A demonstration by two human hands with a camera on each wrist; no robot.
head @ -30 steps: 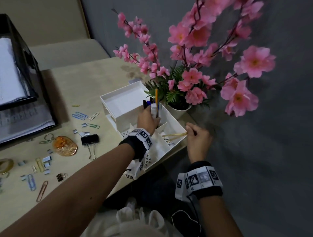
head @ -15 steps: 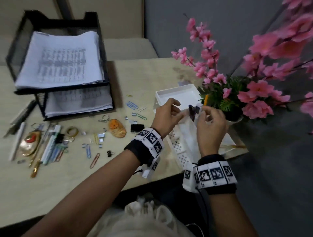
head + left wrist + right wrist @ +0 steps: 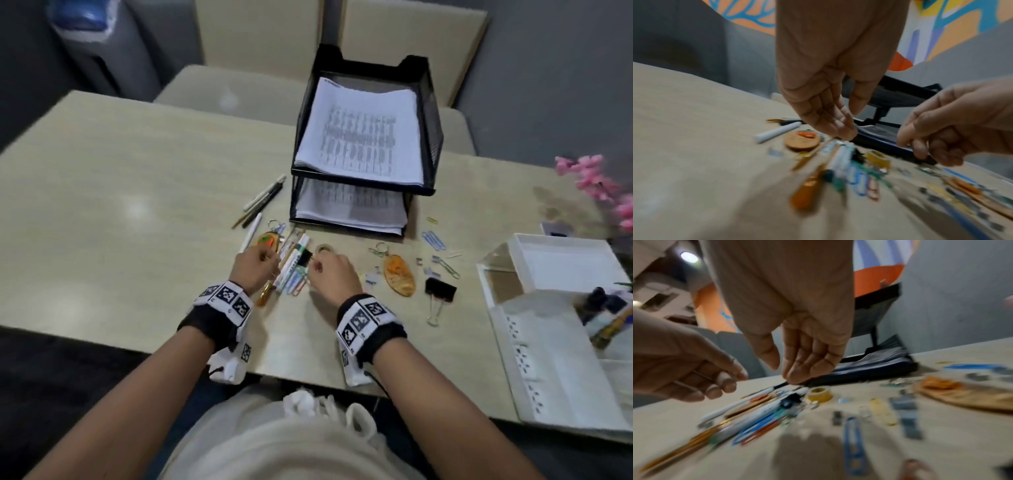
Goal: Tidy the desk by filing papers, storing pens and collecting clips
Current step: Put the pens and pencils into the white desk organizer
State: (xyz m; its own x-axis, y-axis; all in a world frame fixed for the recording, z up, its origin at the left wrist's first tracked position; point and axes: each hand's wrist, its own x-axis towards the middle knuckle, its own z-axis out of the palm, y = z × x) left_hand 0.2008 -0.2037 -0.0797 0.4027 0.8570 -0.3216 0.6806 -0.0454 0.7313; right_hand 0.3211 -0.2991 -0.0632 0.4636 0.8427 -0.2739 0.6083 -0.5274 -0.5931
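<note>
From the head view, my left hand (image 3: 255,265) and right hand (image 3: 334,274) hover, fingers loosely bent, holding nothing, over pens (image 3: 291,260) mid-desk (image 3: 120,205); filed papers (image 3: 363,133) sit beyond. Left wrist view: grey chairs (image 3: 694,48), painted wall. Right wrist view: blurred clips (image 3: 853,449) near.

Tabletop (image 3: 137,178): beige, wood-grain.
Centre: black paper tray (image 3: 433,137); pens (image 3: 263,197); markers (image 3: 291,260).
Right: paper clips (image 3: 433,240); binder clip (image 3: 440,289); white organizer (image 3: 513,359).

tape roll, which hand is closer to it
Right. The right hand is just beside the tape roll, fingertips at its near edge; the left hand is farther left, across the pile of pens.
</note>
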